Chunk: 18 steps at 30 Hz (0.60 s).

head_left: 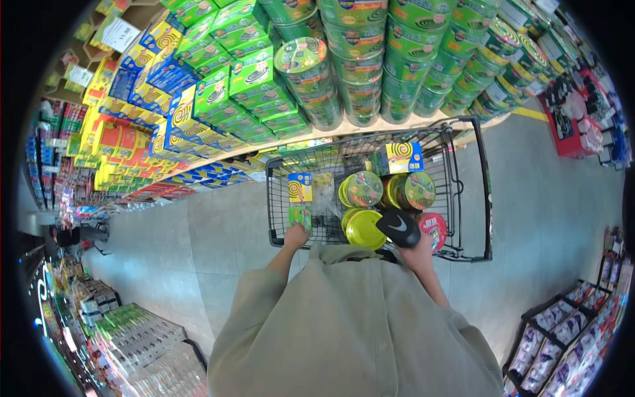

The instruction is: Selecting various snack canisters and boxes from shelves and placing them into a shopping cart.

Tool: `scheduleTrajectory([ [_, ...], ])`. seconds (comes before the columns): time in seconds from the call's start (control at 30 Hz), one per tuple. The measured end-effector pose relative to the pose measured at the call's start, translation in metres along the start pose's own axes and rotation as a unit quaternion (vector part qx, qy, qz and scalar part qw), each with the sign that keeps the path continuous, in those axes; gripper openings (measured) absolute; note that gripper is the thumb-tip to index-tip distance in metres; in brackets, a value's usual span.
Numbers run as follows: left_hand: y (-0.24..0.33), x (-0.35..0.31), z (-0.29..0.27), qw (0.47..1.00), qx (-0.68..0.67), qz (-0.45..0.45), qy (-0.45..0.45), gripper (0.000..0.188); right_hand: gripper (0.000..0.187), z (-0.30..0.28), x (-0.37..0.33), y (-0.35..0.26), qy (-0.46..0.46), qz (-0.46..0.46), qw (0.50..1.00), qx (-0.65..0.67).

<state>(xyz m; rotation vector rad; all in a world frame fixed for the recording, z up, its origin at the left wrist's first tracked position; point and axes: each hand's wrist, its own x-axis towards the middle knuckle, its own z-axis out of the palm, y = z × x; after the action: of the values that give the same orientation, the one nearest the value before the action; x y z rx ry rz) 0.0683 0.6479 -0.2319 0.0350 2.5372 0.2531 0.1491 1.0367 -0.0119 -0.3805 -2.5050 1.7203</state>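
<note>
My left hand (297, 235) grips the near end of a small green box (299, 216) inside the black wire shopping cart (272, 210). Just beyond it lies a yellow and blue box with a spiral on it (299, 188). In my right hand (415, 254) is a black handheld scanner (397, 226) with a white curved mark, held over the cart. Under and beside it stand round tubs: a yellow-lidded one (362, 229), two green-topped ones (363, 189) and a red one (434, 230). Another yellow and blue box (403, 157) sits at the cart's far side.
Beyond the cart, a shelf carries stacked green tubs (360, 65), green boxes (248, 79) and blue-yellow boxes (188, 122). Grey tiled floor (225, 245) lies around. Display racks stand at the lower left (149, 344) and lower right (562, 324). A person (73, 235) is far left.
</note>
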Motion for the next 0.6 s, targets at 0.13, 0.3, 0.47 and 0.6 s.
scheduleTrajectory([
  [0.13, 0.069, 0.043, -0.071, 0.968, -0.248, -0.014, 0.027, 0.060, 0.040, -0.006, -0.001, 0.014, -0.013, 0.006, 1.000, 0.001],
  [0.3, 0.135, 0.075, -0.188, 0.881, -0.467, -0.005, 0.076, 0.067, 0.040, -0.004, 0.007, 0.011, -0.015, 0.000, 0.999, 0.045],
  [0.47, 0.186, 0.079, -0.300, 0.759, -0.650, 0.019, 0.020, 0.102, 0.040, -0.005, 0.006, 0.013, -0.013, 0.012, 1.000, 0.015],
  [0.6, 0.211, 0.087, -0.351, 0.738, -0.674, 0.024, 0.014, 0.105, 0.038, 0.002, 0.004, 0.008, 0.007, 0.017, 1.000, 0.024],
])
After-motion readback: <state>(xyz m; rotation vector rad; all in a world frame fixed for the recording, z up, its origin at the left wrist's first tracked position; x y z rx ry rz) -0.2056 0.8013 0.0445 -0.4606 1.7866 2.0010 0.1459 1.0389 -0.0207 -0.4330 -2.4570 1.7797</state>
